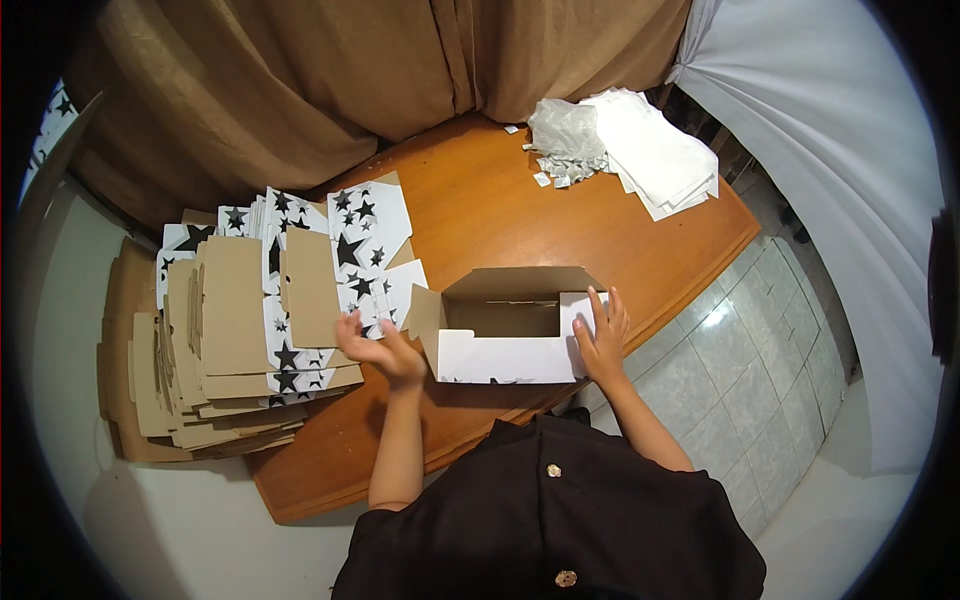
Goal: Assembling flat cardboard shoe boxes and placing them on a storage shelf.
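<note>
A cardboard box [505,358], white outside and brown inside, stands open at the table's near edge, its far flap raised and a side flap sticking out to the left. Black star shapes show low on its near wall. My right hand [603,338] rests on the box's right end, fingers spread. Just left of the box my left hand [382,350] hovers with fingers apart and nothing in it, close to the stack of flattened cartons [235,310]. These are brown and white with black stars, piled on the table's left side. The box's floor is partly hidden.
The wooden table [480,210] reaches back to a brown curtain [300,80]. At its far right lie white paper sheets [660,150], a clear plastic bag [565,130] and several small packets [565,170]. Right of the table are floor tiles [745,370] and a white drape [830,150].
</note>
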Demonstrator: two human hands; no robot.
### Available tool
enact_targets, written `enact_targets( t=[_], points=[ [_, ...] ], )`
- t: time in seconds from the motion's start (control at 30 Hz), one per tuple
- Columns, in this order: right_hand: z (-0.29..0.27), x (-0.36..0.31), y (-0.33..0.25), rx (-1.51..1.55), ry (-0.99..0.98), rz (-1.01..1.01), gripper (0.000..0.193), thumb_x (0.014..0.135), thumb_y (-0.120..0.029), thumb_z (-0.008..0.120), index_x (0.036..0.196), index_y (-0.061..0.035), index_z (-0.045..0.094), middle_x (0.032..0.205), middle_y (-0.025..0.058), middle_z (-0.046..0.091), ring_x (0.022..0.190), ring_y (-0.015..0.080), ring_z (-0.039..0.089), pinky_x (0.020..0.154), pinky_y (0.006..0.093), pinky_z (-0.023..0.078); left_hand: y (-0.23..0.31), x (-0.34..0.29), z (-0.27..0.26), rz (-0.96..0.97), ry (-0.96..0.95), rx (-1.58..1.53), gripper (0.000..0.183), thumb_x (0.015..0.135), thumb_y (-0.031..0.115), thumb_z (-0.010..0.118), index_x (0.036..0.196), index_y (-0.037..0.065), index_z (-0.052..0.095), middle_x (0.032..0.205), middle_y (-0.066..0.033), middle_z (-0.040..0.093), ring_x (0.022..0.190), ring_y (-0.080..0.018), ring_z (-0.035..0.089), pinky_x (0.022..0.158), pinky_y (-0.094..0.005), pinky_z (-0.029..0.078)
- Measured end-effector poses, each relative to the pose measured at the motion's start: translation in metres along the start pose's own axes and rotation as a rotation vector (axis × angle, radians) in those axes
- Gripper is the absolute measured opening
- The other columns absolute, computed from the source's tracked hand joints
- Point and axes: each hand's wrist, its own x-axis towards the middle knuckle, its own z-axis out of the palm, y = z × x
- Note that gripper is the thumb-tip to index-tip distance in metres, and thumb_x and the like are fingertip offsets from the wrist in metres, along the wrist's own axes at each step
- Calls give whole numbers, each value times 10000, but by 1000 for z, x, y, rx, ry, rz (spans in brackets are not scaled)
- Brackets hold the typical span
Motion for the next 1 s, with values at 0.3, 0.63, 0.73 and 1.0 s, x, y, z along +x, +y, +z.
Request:
enact_targets(
  t=[0.3, 0.63, 0.73, 1.0],
  points=[
    [1, 5, -3, -91, -67, 42, 474, 913, -329, 444, 1361, -178, 405, 1437, 242, 231, 1306, 459, 190, 1061, 516, 180, -10, -34, 18, -1063, -782, -532, 1133, 684, 249, 802, 1439, 119, -33, 1393, -281, 224, 1255, -367, 354, 1025, -463, 305],
    [5, 5, 6, 64, -21, 10, 583, 911, -329, 455, 1411, -94, 271, 1435, 224, 251, 1306, 406, 232, 1062, 473, 200, -14, -47, 29, -652, -974, -21, 811, 805, 184, 647, 1425, 25, 151, 1378, -267, 336, 1267, -346, 365, 1032, -379, 311],
    [3, 5, 6, 165, 27, 12, 520, 910, -333, 455, 1369, -106, 366, 1380, 219, 324, 1253, 393, 291, 1045, 461, 220, -27, -55, 27, -836, -856, -306, 743, 856, 263, 593, 1420, 23, 173, 1388, -234, 329, 1279, -305, 344, 1047, -358, 277],
    [4, 1, 2, -65, -5, 20, 464, 792, -294, 646, 1199, -102, 533, 1310, 205, 369, 1198, 364, 323, 1007, 465, 257, -18, -53, 32, -693, -908, -134, 876, 774, 352, 688, 1400, -17, 197, 1381, -260, 334, 1275, -335, 360, 1032, -377, 312]
  ],
)
